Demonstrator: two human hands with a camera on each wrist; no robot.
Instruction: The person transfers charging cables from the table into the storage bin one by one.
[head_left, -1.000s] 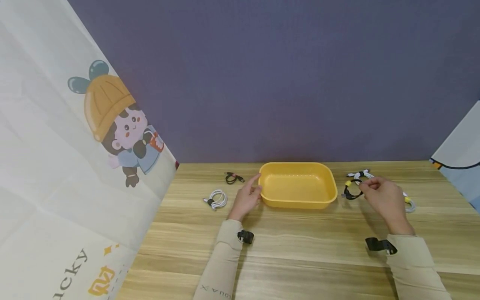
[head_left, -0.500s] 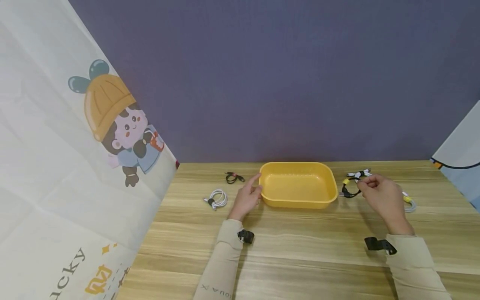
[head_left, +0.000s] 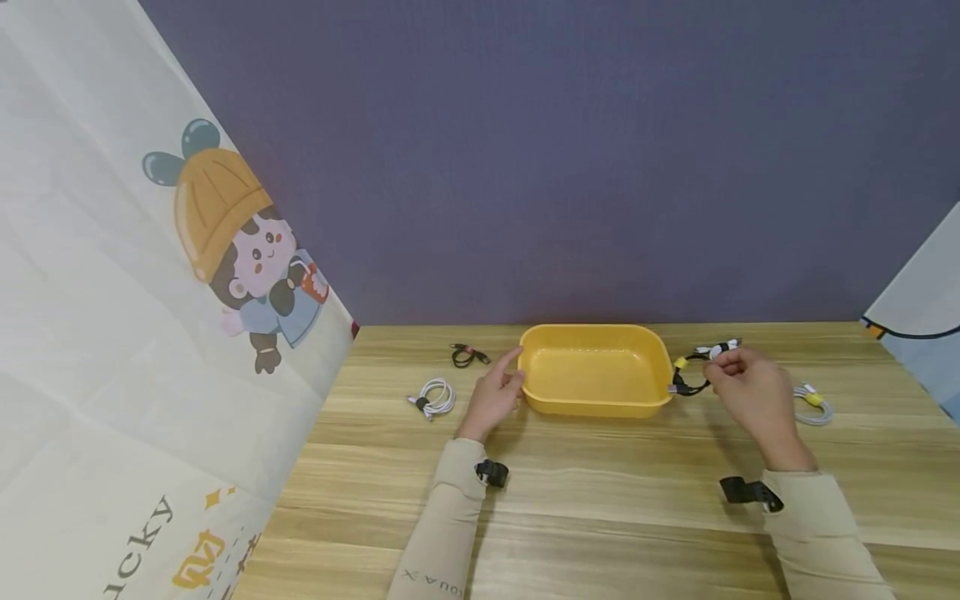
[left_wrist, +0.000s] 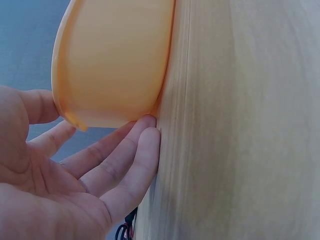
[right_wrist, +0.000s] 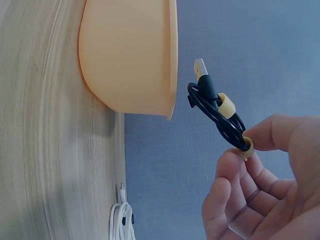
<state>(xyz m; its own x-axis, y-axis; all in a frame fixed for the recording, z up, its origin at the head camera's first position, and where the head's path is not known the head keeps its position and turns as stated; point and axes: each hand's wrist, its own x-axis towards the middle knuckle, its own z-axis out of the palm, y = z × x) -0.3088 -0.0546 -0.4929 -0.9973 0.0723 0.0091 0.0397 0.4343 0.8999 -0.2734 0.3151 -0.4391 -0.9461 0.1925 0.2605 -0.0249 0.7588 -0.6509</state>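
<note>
My right hand (head_left: 752,397) pinches a coiled black USB cable (right_wrist: 216,111) between thumb and fingertips. Yellow ties wrap the coil, and its metal plug points away from the hand. In the head view this cable hangs just right of a yellow plastic tray (head_left: 596,407), its plug near the tray's right rim. At the tray's opposite end my left hand (head_left: 491,402) touches the outside of the wall with extended fingers. The left wrist view shows the thumb by the rim and the lower fingertips near the tray's base, close to the wooden table (left_wrist: 240,125).
Left of the tray lie a small black cable (head_left: 468,357) and a coiled white cable (head_left: 435,398). On the right are another white cable (head_left: 717,347), partly hidden behind the right hand, and a pale cable with a yellow tie (head_left: 813,404). A dark partition (head_left: 585,167) rises behind the table.
My right hand has moved left with the black USB cable, bringing it up to the tray's right end. The pale cable at right is less covered. The left hand and tray stay put.
</note>
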